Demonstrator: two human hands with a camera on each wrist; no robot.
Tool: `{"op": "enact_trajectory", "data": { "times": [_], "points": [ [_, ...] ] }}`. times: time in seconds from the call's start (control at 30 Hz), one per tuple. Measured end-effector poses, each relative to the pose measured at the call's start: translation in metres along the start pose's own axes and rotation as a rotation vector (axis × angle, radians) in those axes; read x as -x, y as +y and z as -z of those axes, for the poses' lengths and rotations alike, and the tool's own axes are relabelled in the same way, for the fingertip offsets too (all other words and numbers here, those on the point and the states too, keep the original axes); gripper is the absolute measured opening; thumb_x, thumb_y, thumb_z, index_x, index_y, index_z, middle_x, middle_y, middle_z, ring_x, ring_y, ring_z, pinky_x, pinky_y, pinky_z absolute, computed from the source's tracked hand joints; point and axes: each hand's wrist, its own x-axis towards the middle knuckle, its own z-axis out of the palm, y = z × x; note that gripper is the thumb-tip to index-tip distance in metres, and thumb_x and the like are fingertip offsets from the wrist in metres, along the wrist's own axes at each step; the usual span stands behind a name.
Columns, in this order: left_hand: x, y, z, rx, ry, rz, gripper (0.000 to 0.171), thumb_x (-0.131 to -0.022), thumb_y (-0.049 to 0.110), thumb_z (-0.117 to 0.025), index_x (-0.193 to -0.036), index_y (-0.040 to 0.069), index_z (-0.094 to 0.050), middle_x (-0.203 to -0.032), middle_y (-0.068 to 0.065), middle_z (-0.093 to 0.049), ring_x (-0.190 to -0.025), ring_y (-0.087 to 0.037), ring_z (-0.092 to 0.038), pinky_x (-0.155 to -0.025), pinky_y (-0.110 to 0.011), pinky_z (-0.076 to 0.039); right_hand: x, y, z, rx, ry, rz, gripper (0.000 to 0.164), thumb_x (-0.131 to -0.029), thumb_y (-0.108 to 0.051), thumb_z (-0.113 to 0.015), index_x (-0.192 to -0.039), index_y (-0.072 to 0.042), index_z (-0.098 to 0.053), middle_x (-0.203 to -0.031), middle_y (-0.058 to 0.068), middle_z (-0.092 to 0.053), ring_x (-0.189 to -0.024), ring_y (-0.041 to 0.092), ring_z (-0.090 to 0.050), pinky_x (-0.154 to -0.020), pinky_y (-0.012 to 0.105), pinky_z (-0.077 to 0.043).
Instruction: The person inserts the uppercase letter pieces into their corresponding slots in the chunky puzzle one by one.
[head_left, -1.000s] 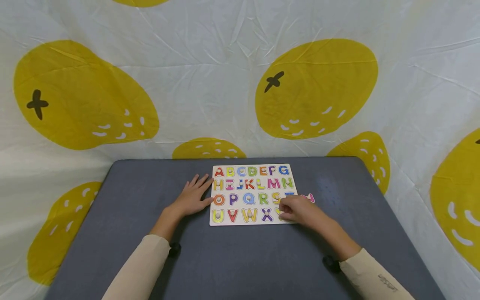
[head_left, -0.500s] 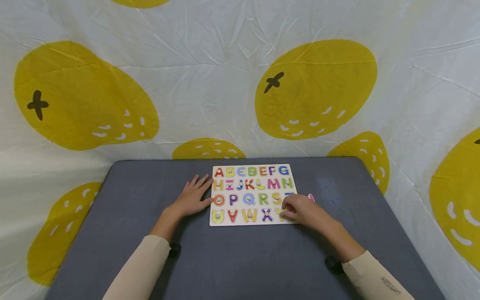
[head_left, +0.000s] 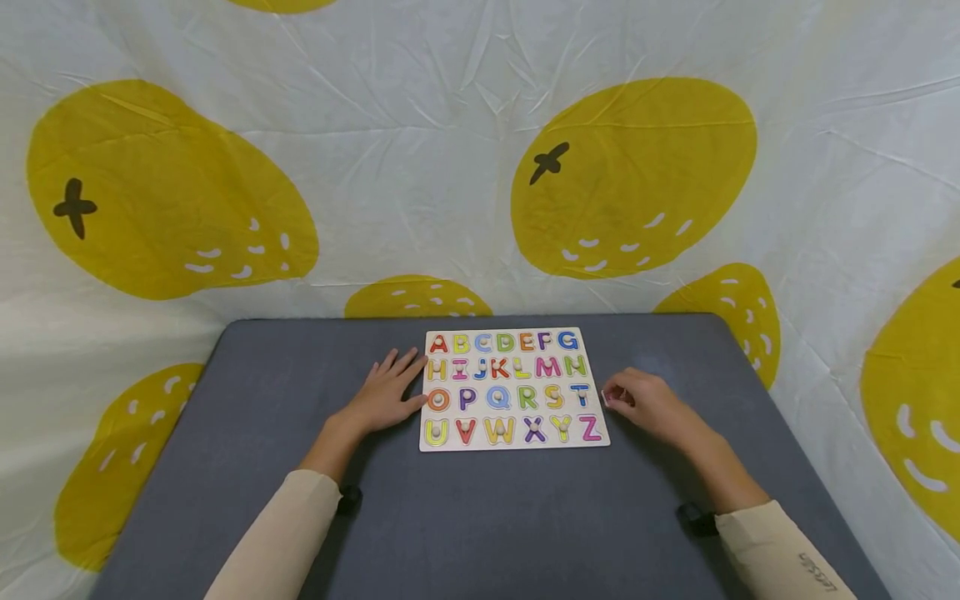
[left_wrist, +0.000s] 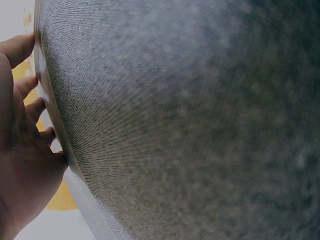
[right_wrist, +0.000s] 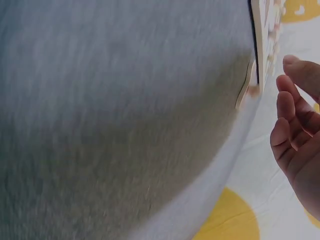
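Observation:
A wooden alphabet puzzle board (head_left: 517, 416) lies on the dark table, its letter pieces with small knobs sitting in rows. The Z place (head_left: 591, 429) at its lower right shows pink with no visible knob. My left hand (head_left: 381, 397) rests on the table, fingers spread, touching the board's left edge. My right hand (head_left: 648, 406) hovers just right of the board, fingers loosely bent. Below its fingertips a loose letter piece (right_wrist: 246, 86) with a knob lies on the table beside the board; the head view mostly hides it. A gap shows between fingers and knob.
The dark grey table (head_left: 480, 525) extends around the board on all sides. Behind it hangs a white cloth (head_left: 420, 183) with large yellow fruit prints. A dark wrist camera (head_left: 696, 520) sits under the right forearm.
My right hand has moved right, from above the Y to over the loose pink piece beside the board. The Y, T and Z places are now uncovered. My left hand stays put.

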Motion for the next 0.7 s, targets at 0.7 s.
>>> {"op": "enact_trajectory", "data": {
  "times": [0.7],
  "points": [
    [-0.003,-0.002,-0.002,0.013,0.002,0.008,0.080,-0.101,0.051,-0.059,-0.166,0.019,-0.026,-0.173,-0.011,-0.019,-0.160,-0.044,-0.007,-0.125,-0.068,-0.009,-0.002,0.026,-0.002,0.057,-0.049,0.015,0.015,-0.088,0.004,-0.076,-0.098,-0.007,-0.076,-0.096,0.005,-0.069,-0.081,0.016,-0.058,-0.073,0.038,-0.054]
  ]
}}
